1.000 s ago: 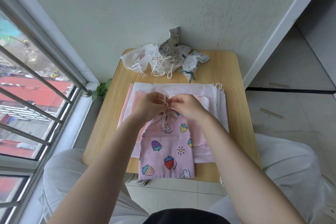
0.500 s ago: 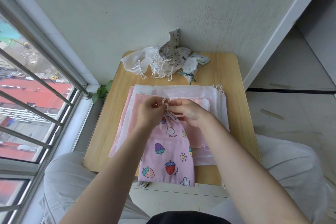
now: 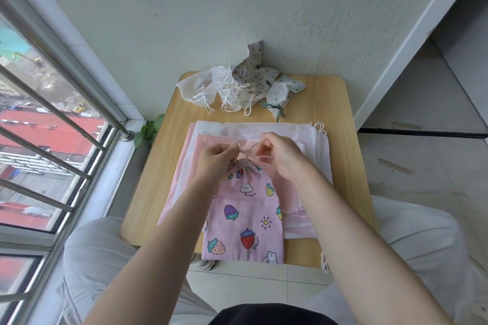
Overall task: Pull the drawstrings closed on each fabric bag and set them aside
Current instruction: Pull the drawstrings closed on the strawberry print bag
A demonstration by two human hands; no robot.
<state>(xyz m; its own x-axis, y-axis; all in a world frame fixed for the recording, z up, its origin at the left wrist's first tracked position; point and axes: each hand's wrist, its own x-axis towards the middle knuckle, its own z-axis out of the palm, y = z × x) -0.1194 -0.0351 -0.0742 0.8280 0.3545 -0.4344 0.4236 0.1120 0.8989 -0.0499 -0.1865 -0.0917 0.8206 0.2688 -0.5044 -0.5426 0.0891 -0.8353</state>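
At worktop centre, pink strawberry-print bag (image 3: 244,216) lay atop stack of flat bags (image 3: 309,145), long axis running toward person, gathered mouth at far end. Drawstrings (image 3: 244,148) stretched sideways between hands at mouth. Left hand (image 3: 215,158) pinched shut on left cord loop; right hand (image 3: 281,155) pinched right cord, equally near. Mouth looked cinched; likely tying knot next. Finished bags pile (image 3: 243,87) at far edge near wall, straight ahead of hands

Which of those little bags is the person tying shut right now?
The pink strawberry-and-rabbit bag, nearest the person. Both hands pinch its cord at the gathered top; the closed bags lie untouched by the wall.
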